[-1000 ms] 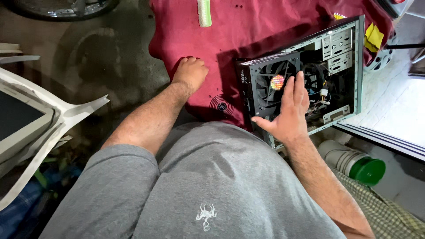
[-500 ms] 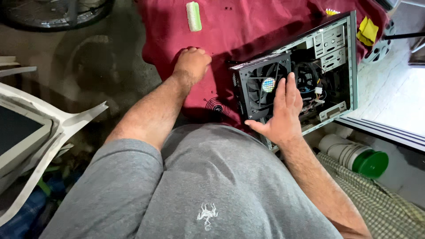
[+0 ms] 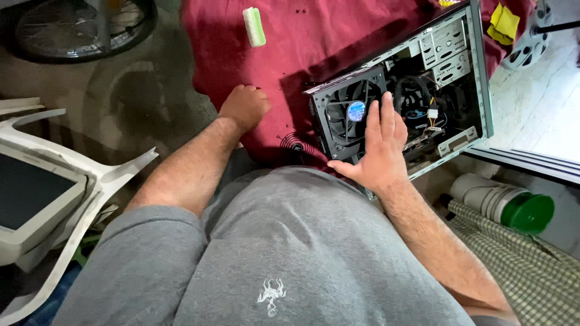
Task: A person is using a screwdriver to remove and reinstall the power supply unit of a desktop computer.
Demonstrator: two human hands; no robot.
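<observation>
An open computer case (image 3: pixel 450 54) lies on its side on a dark red cloth (image 3: pixel 326 42). A black cooling fan (image 3: pixel 349 115) with a blue round hub sits at its near end. My right hand (image 3: pixel 377 148) rests flat on the fan and the case's edge, fingers spread, holding nothing. My left hand (image 3: pixel 244 105) is curled into a fist and presses on the red cloth left of the case. A small black wire fan grille (image 3: pixel 294 145) lies on the cloth between my hands.
A pale green brush (image 3: pixel 254 26) lies on the cloth farther off. A yellow rag (image 3: pixel 503 23) sits at the far right. A white plastic chair (image 3: pixel 72 175) stands left, a wheel (image 3: pixel 78 21) top left, a grey pipe with green cap (image 3: pixel 513 205) right.
The view has shifted, so the case and cloth sit lower in frame. My left hand has closed into a fist. My right hand stays on the fan.
</observation>
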